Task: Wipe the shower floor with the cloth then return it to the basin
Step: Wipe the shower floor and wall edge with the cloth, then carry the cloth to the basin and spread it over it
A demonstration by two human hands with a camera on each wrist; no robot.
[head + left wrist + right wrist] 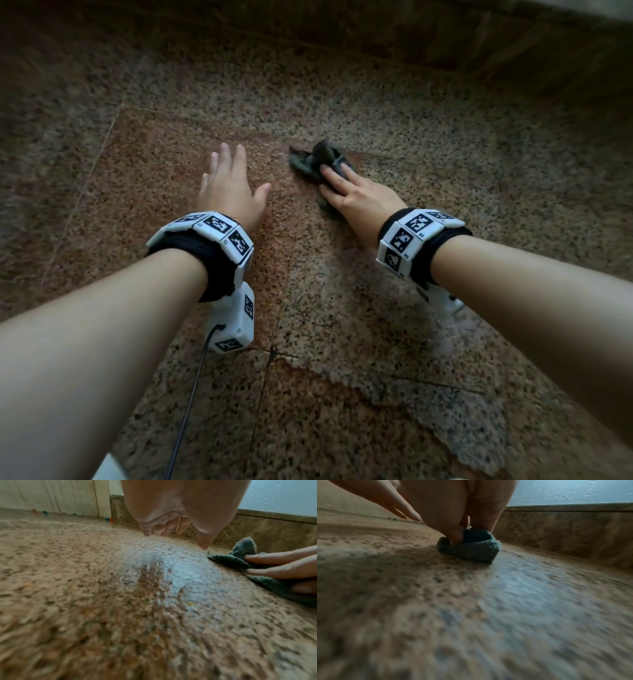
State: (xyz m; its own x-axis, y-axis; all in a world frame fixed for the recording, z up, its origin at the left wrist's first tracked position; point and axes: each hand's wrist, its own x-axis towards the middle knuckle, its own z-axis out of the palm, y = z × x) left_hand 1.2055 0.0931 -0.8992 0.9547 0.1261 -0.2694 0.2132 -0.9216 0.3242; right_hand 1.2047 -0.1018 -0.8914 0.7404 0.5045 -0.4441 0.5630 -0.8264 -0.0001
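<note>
A dark grey-green cloth [315, 159] [240, 559] [471, 550] lies bunched on the speckled stone shower floor [411, 325]. My right hand [349, 192] [453, 520] presses down on the cloth's near part with straight fingers [274, 558], and the thumb digs into a fold. My left hand [229, 185] [171, 520] rests flat on the floor to the left of the cloth, fingers spread, holding nothing. A wet sheen [180, 574] covers the tile between the two hands. No basin is in view.
A low brown stone curb [342, 44] [274, 527] runs along the far side just beyond the cloth, with wet frosted glass [283, 496] above it. A pale wall panel [51, 496] stands at the far left. A black cable [191, 394] hangs from my left wrist.
</note>
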